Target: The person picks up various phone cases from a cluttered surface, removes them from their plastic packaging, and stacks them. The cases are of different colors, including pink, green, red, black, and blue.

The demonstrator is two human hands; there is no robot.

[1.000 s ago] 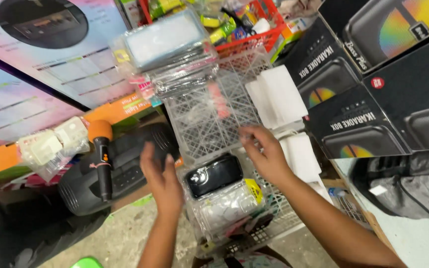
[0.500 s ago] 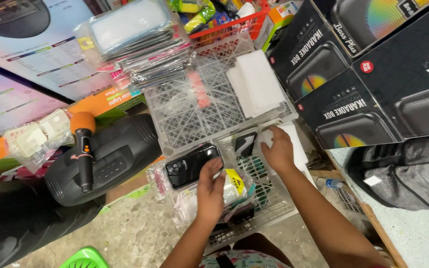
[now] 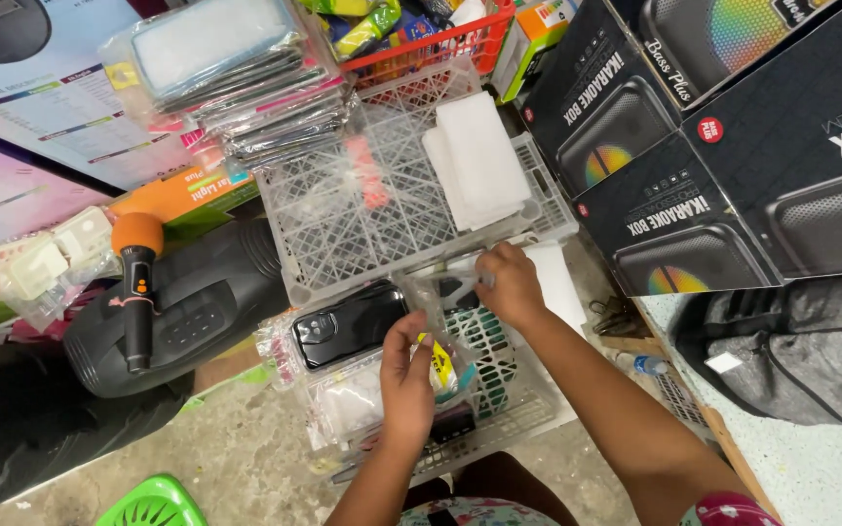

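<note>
Clear plastic sleeve (image 3: 438, 310) held between both hands above the near white lattice basket (image 3: 523, 394). Left hand (image 3: 407, 378) pinches its lower edge by a yellow label; right hand (image 3: 509, 282) closed on its upper end. Black phone case in wrapper (image 3: 348, 323) lies just left of the left hand. Larger white crate (image 3: 324, 234) behind carries white flat pads (image 3: 479, 156). Orange-headed microphone (image 3: 135, 282) rests on black speaker (image 3: 202, 307), well left.

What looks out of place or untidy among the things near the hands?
The microphone with an orange head lies loose across the black speaker. The phone cases in clear bags sit askew, spilling over the white basket edge. Nothing looks damaged.
</note>
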